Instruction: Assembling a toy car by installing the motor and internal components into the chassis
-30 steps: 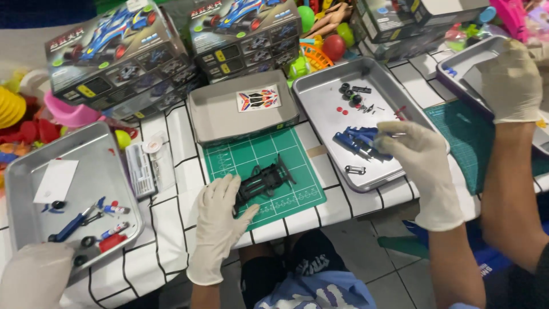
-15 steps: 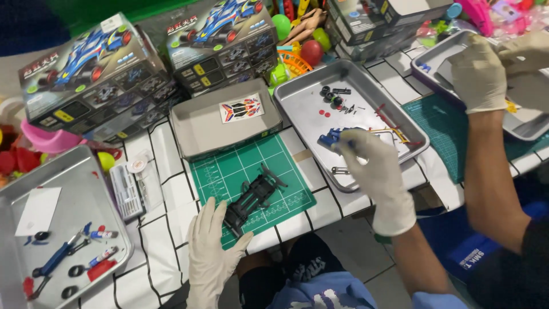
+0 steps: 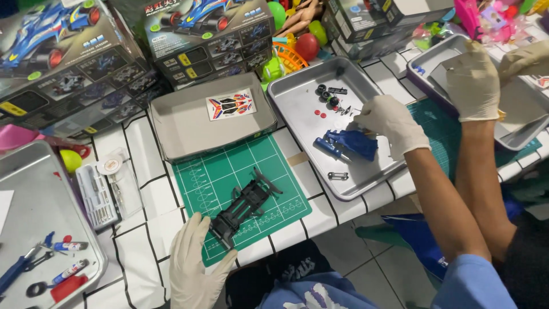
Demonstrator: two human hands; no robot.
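My left hand (image 3: 194, 263), in a white glove, grips the near end of a black toy car chassis (image 3: 246, 206) that lies slanted on a green cutting mat (image 3: 211, 177). My right hand (image 3: 389, 123), also gloved, reaches into a metal tray (image 3: 297, 103). Its fingertips are pinched down among small metal parts (image 3: 343, 109), just beyond a blue plastic car piece (image 3: 349, 143). Whether those fingers hold anything is hidden. Small black wheels (image 3: 327, 94) and red dots lie farther back in the tray.
A grey box lid with a sticker sheet (image 3: 229, 106) sits behind the mat. Stacked model car boxes (image 3: 200, 34) and toys line the back. A second tray with tools (image 3: 40, 229) is at the left. Another person's gloved hands (image 3: 472, 80) work over a tray at the right.
My right hand has moved from the blue piece toward the small metal parts farther back in the tray. My left hand stays on the chassis.
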